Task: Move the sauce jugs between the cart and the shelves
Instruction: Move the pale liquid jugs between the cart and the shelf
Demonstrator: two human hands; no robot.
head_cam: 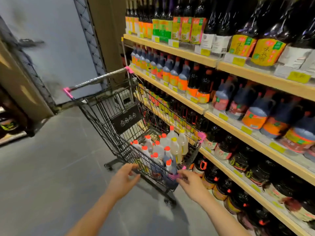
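Jugs stand upright, caps up, in the cart just beyond both hands, left and right, whose relaxed fingers touch its near rim.

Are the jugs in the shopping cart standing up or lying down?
Standing upright. The jugs in the cart all show their caps on top, red on most and yellow on a few, packed close together at the near end.

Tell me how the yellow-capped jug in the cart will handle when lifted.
The yellow-capped jug looks full of pale liquid, so probably heavy for its size. It seems to be plastic, so likely not fragile. Packed upright among red-capped jugs in the cart, it should lift straight out without tipping neighbours much.
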